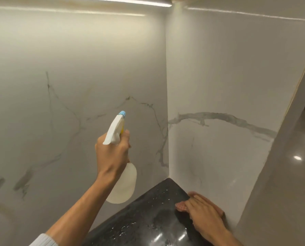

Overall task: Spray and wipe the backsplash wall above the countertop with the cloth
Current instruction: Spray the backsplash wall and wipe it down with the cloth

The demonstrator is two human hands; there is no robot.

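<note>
We hold the spray bottle (125, 185) in our left hand (112, 153), the fingers wrapped round its neck and one finger lying forward against the yellow trigger. The bottle is translucent white plastic with a rounded, bulbous body. Its head is a smooth white wedge that ends in a small pale blue nozzle cap (122, 113). Its long axis runs nearly upright, the body hanging below the hand and the head leaning slightly to the right. The nozzle points up and away at the backsplash (68, 86), close to the inner corner. The bottle is raised in the air, clear of the countertop (148, 219). The backsplash is a glossy white slab with thin grey marble veins. It meets a side panel (219, 77) of the same stone, which carries one broad grey vein. The countertop is polished black with pale flecks, and it comes to a point in the corner where the two slabs join. Our right hand (205, 215) lies flat with its fingers straight, pressing the cloth (181, 206) down on the countertop just beside the side panel. The cloth is pinkish with a fine woven grid, and most of it is hidden under the hand. A ribbed pale sleeve (43, 240) covers our left forearm near the bottom edge. A light strip (121, 0) glows along the top, and a shiny grey floor (299, 157) shows at the far right.
</note>
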